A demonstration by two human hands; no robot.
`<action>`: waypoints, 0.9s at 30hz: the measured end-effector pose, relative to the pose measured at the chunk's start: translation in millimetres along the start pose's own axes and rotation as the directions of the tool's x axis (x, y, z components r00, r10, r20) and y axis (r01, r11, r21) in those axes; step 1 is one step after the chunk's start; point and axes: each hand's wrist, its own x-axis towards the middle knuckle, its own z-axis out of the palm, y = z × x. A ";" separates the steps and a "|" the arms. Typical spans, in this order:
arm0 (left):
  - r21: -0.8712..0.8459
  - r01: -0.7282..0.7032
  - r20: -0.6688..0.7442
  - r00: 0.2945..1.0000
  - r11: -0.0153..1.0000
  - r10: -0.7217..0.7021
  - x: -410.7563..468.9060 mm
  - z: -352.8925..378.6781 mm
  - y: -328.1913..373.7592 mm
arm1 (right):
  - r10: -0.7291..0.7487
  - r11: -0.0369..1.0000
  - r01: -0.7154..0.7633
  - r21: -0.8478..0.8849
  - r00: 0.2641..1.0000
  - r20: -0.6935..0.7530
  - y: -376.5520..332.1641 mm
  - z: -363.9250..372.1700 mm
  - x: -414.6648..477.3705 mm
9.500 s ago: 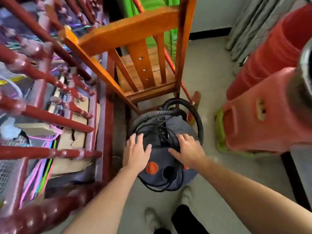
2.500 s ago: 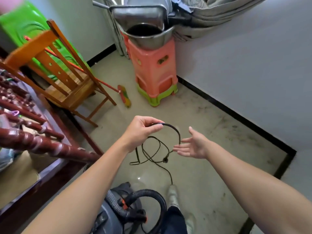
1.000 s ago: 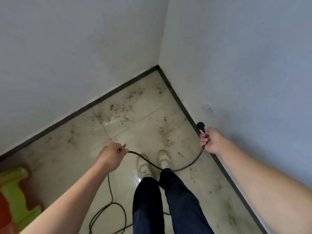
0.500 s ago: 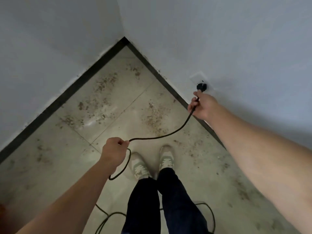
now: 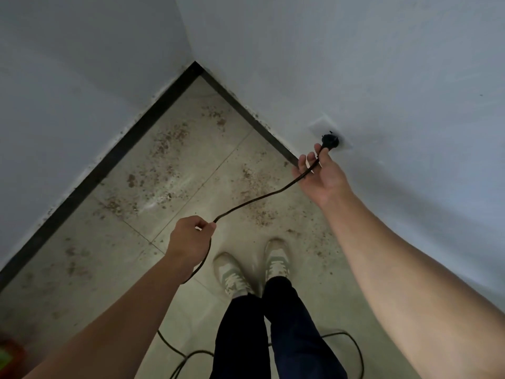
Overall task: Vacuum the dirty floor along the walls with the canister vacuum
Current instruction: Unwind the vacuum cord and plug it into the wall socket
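Here, left hand (image 5: 191, 239): clenched round the cord (image 5: 259, 198).
Right hand (image 5: 318, 175): fingers loosely spread, cord lying across them.
Plug (image 5: 330, 140): at the wall socket (image 5: 323, 127), near the dirty floor's (image 5: 191, 160) far corner.

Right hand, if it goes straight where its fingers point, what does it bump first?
The right hand would likely meet the round black plug first, at the white socket plate on the wall right beyond it, though depth is unclear.
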 end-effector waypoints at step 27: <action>0.075 0.021 0.033 0.999 0.997 -0.023 -12.0 1.6 -16.3 | -0.046 0.975 0.017 -0.223 0.991 -0.127 -34.2 27.4 17.7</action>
